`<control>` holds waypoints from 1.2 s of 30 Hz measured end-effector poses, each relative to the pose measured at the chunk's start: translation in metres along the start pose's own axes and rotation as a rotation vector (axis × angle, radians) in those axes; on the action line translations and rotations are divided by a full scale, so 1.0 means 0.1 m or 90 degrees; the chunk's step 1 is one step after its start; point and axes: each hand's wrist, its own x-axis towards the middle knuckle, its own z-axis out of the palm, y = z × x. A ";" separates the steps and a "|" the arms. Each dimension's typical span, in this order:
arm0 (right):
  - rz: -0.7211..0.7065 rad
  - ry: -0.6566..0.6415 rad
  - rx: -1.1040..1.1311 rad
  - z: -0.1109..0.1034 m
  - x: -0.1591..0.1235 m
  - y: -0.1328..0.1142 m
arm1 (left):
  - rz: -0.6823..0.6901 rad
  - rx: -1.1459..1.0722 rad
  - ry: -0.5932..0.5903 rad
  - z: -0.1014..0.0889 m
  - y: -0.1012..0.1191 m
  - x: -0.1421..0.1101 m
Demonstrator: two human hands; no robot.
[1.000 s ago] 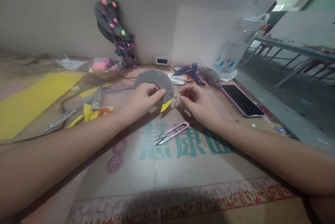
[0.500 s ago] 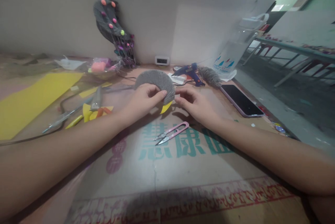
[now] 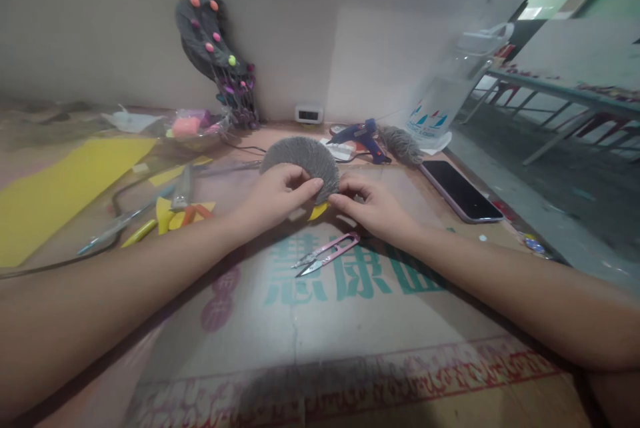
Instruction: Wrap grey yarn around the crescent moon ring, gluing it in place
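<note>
A rounded piece wrapped in grey yarn is held up over the cardboard, with a bit of yellow paper showing at its lower right end. My left hand is closed on it, thumb pressed on the front and the other fingers behind. At the right end of the piece, my right hand has thumb and forefinger nearly together at the yarn's edge. What those fingertips pinch is too small to make out. Pink thread snips lie just below the hands, blades pointing left.
Yellow sheet, pliers and yellow-handled tools lie at left. A blue glue gun, grey yarn bundle, phone and water bottle are at right. A grey crescent decoration leans on the wall.
The yarn-wrapped piece and my left hand have shifted slightly right. My right fingertips have closed in on the piece's right edge, and less of the yellow end shows.
</note>
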 end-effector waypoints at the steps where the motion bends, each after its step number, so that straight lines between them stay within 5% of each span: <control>1: -0.002 0.001 -0.001 0.00 0.00 0.00 | 0.002 0.001 -0.001 0.00 0.00 0.00; 9: 0.032 0.026 0.037 -0.02 -0.01 -0.04 | 0.116 0.006 -0.031 0.01 -0.05 0.03; 36: 0.130 0.055 0.173 0.00 -0.02 -0.06 | 0.109 -0.085 -0.098 0.02 -0.09 0.03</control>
